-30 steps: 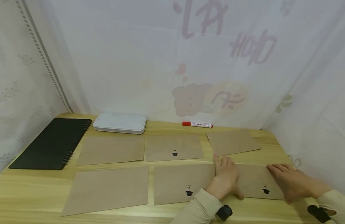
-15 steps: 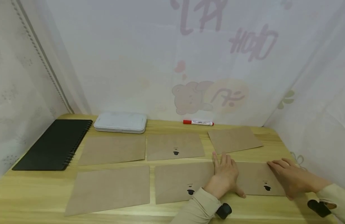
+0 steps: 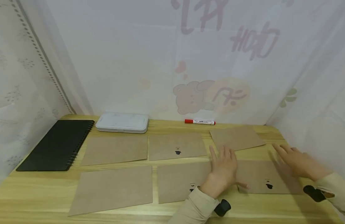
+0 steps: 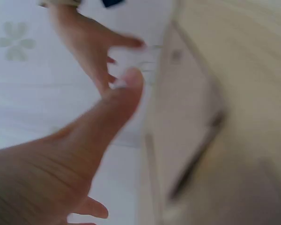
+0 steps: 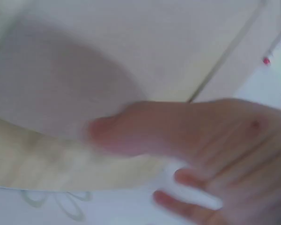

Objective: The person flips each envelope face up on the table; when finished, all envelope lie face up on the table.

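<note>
Several flat brown kraft-paper rectangles lie in two rows. My left hand [image 3: 224, 169], fingers straight and spread, hovers between the front-middle rectangle [image 3: 179, 177] and the front-right rectangle [image 3: 253, 175], overlapping both in the head view. My right hand [image 3: 298, 161] is raised over the right end of the front-right one, fingers extended, holding nothing; its shadow falls on the paper. That rectangle bears a small black print. In the left wrist view my left thumb [image 4: 112, 105] sticks out beside the paper. My right thumb [image 5: 131, 129] is blurred in the right wrist view.
The back row has a left rectangle [image 3: 115, 149], a printed middle one [image 3: 175, 146] and a tilted right one [image 3: 237, 137]. A black spiral notebook [image 3: 54, 144] lies at the left. Behind are a white case [image 3: 122, 122] and a red-and-white marker [image 3: 200, 122]. Patterned curtains enclose the table.
Both hands have lifted from the front-right rectangle, which they touched at its two ends. The right hand rose and moved away from the body; the paper's right end is now uncovered.
</note>
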`<state>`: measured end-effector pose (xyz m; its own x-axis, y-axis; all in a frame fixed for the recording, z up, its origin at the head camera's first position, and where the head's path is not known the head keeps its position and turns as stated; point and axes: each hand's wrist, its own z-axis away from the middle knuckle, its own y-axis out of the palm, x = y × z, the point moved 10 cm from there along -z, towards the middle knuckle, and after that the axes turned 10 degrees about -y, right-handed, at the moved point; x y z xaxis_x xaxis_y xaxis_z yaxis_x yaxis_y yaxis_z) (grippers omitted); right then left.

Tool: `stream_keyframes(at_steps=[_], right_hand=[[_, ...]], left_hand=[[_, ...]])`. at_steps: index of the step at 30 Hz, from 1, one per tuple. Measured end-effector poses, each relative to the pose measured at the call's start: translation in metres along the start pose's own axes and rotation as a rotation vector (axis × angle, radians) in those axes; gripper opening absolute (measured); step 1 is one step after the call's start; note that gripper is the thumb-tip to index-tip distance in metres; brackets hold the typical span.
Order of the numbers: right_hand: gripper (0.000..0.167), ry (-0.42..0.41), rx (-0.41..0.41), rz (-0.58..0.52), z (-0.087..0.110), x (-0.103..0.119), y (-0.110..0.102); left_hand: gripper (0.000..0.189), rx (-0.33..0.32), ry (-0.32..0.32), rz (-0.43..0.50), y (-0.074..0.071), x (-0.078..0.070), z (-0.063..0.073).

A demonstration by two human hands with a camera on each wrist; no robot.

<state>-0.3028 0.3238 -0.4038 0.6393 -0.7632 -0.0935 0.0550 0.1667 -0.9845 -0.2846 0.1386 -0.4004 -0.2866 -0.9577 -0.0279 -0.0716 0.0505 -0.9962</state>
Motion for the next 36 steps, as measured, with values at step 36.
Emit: stream_keyframes(at_steps=[36], right_hand=[[0.121,-0.031,0.164,0.112,-0.132,-0.038,0.014]], left_hand=[[0.064,0.206,-0.126,0.361,-0.002,0.077,-0.032]])
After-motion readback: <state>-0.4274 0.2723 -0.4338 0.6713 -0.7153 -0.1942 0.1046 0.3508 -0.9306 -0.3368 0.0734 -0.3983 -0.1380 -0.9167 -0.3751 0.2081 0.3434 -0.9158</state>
